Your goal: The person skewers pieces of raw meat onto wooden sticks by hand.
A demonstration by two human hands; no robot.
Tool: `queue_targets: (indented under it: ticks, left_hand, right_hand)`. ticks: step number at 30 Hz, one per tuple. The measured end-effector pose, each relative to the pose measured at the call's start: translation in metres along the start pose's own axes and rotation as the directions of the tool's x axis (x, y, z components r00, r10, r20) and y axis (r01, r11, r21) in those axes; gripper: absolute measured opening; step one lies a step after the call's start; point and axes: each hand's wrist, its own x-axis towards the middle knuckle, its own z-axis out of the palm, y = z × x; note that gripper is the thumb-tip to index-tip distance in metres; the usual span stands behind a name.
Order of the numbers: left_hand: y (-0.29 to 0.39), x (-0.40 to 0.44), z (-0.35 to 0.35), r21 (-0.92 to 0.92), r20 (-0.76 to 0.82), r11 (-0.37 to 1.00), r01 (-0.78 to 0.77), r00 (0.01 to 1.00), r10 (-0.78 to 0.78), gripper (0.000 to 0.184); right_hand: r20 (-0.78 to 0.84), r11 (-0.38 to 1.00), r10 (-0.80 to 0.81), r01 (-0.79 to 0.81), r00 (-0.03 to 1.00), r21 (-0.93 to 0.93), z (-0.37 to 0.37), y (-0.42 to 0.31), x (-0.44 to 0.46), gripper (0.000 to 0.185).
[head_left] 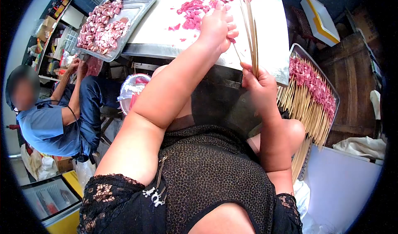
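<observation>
My left hand is over the white tabletop with its fingers curled. A small dark red bit of meat shows at its lower edge, by the tip of a single thin skewer. Lower right, my right hand is closed round a bundle of long bamboo skewers that point up across the table. That single skewer also runs into its fingers. Beyond my left hand lies a loose pile of cut red meat. What my left fingers grip is mostly hidden.
A clear tray of pale pink meat pieces stands at the table's left. Right of the table, another tray holds many loaded meat skewers. A person in blue sits at left, near a white bucket. A foam box stands upper right.
</observation>
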Motion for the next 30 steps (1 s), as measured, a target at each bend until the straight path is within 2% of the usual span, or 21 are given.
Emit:
queue_targets:
  ticks: [2,4,5,8,9,11,13,15,16,17,18,19,21,22,23,25,26,27,28,29,30]
  left_hand:
    - [0.0,0.0,-0.001,0.051,-0.031,0.999,0.004,1.0,-0.003,0.028]
    - [-0.002,0.01,-0.013,0.165,0.161,0.986,-0.012,0.987,-0.015,0.04]
    - [0.002,0.012,-0.011,0.161,0.169,0.987,-0.013,0.986,-0.015,0.04]
    - [0.015,0.015,-0.008,0.262,0.344,0.964,0.041,0.929,-0.133,0.079]
    - [0.021,0.015,-0.01,0.255,0.349,0.966,0.038,0.928,-0.129,0.079]
    - [0.036,0.017,-0.016,0.418,0.125,0.907,-0.056,0.992,0.004,0.084]
    - [0.054,0.023,-0.031,0.4,0.185,0.908,-0.127,0.981,0.056,0.082]
    - [0.075,0.023,-0.044,0.296,0.162,0.932,-0.207,0.973,0.164,0.076]
    - [0.087,0.028,-0.056,0.335,0.147,0.911,-0.241,0.968,0.202,0.071]
    - [0.096,0.031,-0.067,0.377,0.132,0.884,-0.276,0.961,0.244,0.067]
    - [0.102,0.025,-0.067,0.453,0.03,0.836,-0.311,0.942,0.334,0.049]
    - [0.109,0.025,-0.077,0.456,0.023,0.832,-0.316,0.939,0.344,0.049]
    - [0.12,0.034,-0.106,0.804,0.084,0.524,-0.282,0.925,0.369,0.032]
    - [0.12,0.037,-0.117,0.86,0.091,0.435,-0.266,0.919,0.383,0.023]
    - [0.122,0.035,-0.12,0.86,0.085,0.436,-0.265,0.917,0.389,0.023]
    - [0.123,0.033,-0.122,0.996,0.081,0.019,-0.09,0.954,0.288,0.027]
    - [0.122,0.028,-0.118,0.996,0.067,-0.074,-0.05,0.967,0.247,0.029]
    - [0.12,0.025,-0.116,0.987,0.036,-0.161,-0.015,0.991,0.132,0.031]
    - [0.118,0.021,-0.117,0.945,0.069,-0.325,-0.041,0.995,0.075,0.031]
    - [0.117,0.018,-0.117,0.874,0.092,-0.48,-0.075,0.996,0.012,0.031]
    - [0.117,0.02,-0.115,0.868,0.076,-0.49,-0.078,0.997,-0.024,0.033]
  right_hand:
    - [-0.009,1.0,-0.007,0.007,1.0,0.0,0.002,-0.004,-0.003,0.021]
    - [-0.023,1.0,-0.016,0.016,1.0,-0.003,0.0,-0.007,-0.005,0.021]
    - [-0.064,0.999,-0.036,0.037,0.997,0.019,-0.002,-0.007,-0.004,0.021]
    - [-0.148,0.993,-0.068,0.081,0.987,0.081,-0.017,-0.006,-0.001,0.022]
    - [-0.166,0.989,-0.083,0.101,0.983,0.104,-0.021,-0.007,-0.001,0.021]
    - [-0.19,0.993,-0.08,0.095,0.978,0.07,-0.029,-0.009,-0.001,0.022]
    - [-0.218,0.996,-0.074,0.085,0.973,0.039,-0.04,-0.008,-0.001,0.022]
    - [-0.25,0.987,-0.141,0.117,0.958,-0.108,-0.05,-0.007,0.001,0.022]
    - [-0.283,0.973,-0.145,0.085,0.948,-0.213,-0.054,-0.013,0.0,0.022]
    - [-0.317,0.905,-0.242,0.096,0.917,-0.413,-0.056,-0.02,-0.002,0.022]
    - [-0.282,0.691,-0.463,0.144,0.84,-0.708,-0.062,-0.02,-0.001,0.022]
    - [-0.166,0.386,-0.651,0.135,0.741,-0.912,-0.068,-0.02,0.0,0.023]
    - [-0.184,0.361,-0.706,0.125,0.684,-0.924,-0.066,-0.037,-0.007,0.025]
    - [-0.262,0.469,-0.66,0.114,0.704,-0.876,-0.063,-0.047,-0.014,0.023]
    - [-0.32,0.6,-0.572,0.119,0.756,-0.791,-0.058,-0.058,-0.02,0.025]
    - [-0.276,0.926,-0.297,0.205,0.914,-0.316,-0.056,-0.064,-0.026,0.027]
    - [-0.2,0.977,-0.199,0.177,0.959,-0.121,-0.051,-0.065,-0.028,0.028]
    - [-0.103,0.99,-0.112,0.12,0.988,0.075,-0.043,-0.065,-0.028,0.03]
    - [-0.031,0.978,-0.142,0.145,0.989,0.148,-0.037,-0.059,-0.024,0.03]
    - [0.014,0.98,-0.081,0.078,0.997,0.185,-0.031,-0.056,-0.02,0.029]
    - [0.006,0.984,-0.024,0.023,1.0,0.177,-0.024,-0.051,-0.016,0.028]
